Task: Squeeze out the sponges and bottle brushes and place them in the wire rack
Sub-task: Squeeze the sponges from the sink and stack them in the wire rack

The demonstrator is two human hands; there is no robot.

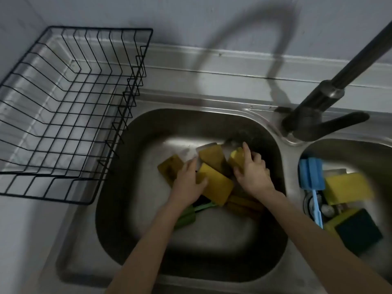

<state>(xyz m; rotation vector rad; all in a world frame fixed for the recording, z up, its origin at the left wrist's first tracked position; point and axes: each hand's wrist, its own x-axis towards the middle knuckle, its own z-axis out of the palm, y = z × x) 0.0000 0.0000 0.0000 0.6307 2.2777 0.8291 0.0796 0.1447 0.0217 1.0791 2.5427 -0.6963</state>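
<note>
Both bare hands reach into the left stainless-steel sink basin (pixel 131 209), where several yellow rectangular sponges lie in a loose heap. The left hand (pixel 187 181) grips the edge of the brightest yellow sponge (pixel 216 185), thumb on top and fingers curled under. The right hand (pixel 252 170) closes over a smaller yellow sponge (pixel 236 158) at the back of the pile. A green-handled bottle brush (pixel 191 215) lies partly hidden beneath the left forearm. Darker, soaked sponges (pixel 170 168) crowd around both hands. The black wire rack (pixel 70 111) stands on the counter just left of the basin. The dark faucet (pixel 318 115) rises between the basins. The right basin (pixel 379 153) holds a blue sponge brush (pixel 311 175) and more yellow and green sponges (pixel 347 187).
</note>
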